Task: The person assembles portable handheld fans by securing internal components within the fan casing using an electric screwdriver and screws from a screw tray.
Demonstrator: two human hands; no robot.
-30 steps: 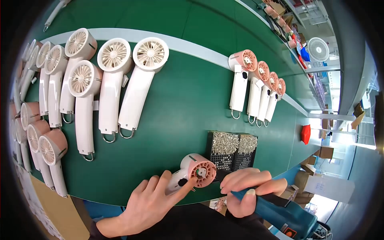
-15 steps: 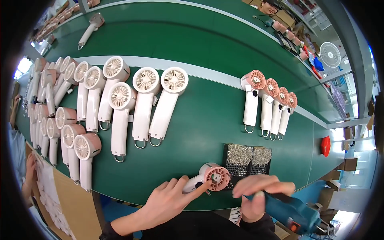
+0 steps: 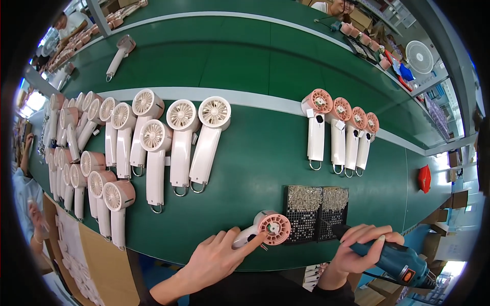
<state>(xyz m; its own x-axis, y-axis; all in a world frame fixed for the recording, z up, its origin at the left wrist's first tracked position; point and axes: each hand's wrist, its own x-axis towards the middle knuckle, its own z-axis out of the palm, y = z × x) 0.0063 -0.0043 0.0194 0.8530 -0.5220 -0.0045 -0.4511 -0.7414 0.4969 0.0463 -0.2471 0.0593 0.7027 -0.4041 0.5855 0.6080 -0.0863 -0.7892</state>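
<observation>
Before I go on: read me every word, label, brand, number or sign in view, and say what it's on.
No text is readable.
Orange label on the teal power tool in the right hand: too small to read.
Pale carton, far right: any markings too blurred.

Looked like smooth, properly glossy white plastic on the fan handles (image 3: 154, 178), plus more matt pink plastic on the open fan head (image 3: 278, 237). Got shiny, chrome-like metal on the handle loops (image 3: 315, 169) and bright, glinting metal on the screws (image 3: 305, 196), versus dull black plastic for the screw trays (image 3: 301, 238). Seemed like teal plastic with a soft sheen on the power driver (image 3: 393, 260). Had smooth, slightly reflective green on the tabletop (image 3: 250, 153), dull dark cloth on the sleeve (image 3: 334, 294).
</observation>
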